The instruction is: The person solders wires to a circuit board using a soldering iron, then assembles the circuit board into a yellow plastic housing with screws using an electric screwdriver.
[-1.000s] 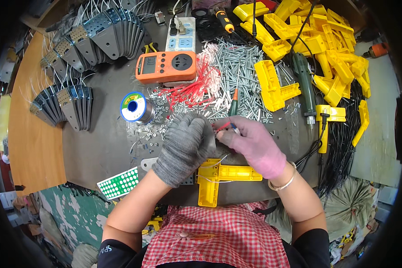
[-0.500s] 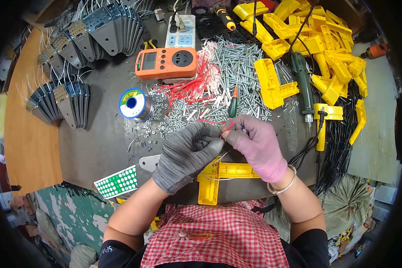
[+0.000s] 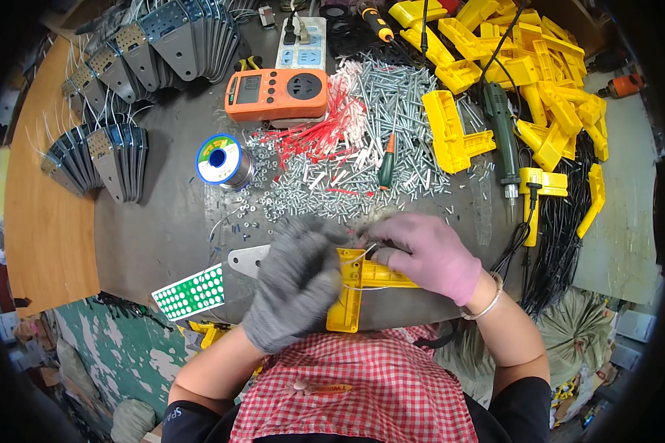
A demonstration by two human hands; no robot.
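My left hand (image 3: 295,284), in a grey glove, is over the left end of a yellow plastic housing (image 3: 343,314); motion blurs its fingers. A grey metal plate (image 3: 248,260) pokes out to its left. My right hand (image 3: 428,251) wears a pink glove with bare fingertips and hovers above the housing's right arm. Between its thumb and fingers is the end of a thin white wire (image 3: 358,256) that rises from the housing. The housing lies hollow side up near the table's front edge. No red sleeve shows in either hand.
Screws (image 3: 399,96), nuts and red-and-white sleeves (image 3: 332,122) are heaped ahead, with a green-handled screwdriver (image 3: 386,170). Around them are a solder spool (image 3: 222,162), an orange meter (image 3: 277,96), yellow housings (image 3: 547,88), a green power screwdriver (image 3: 502,140), metal plates (image 3: 118,159) and a sticker sheet (image 3: 191,292).
My hands have drawn apart and come nearer. The red sleeve pinched between them has gone from sight. My right hand has moved down to the white wire.
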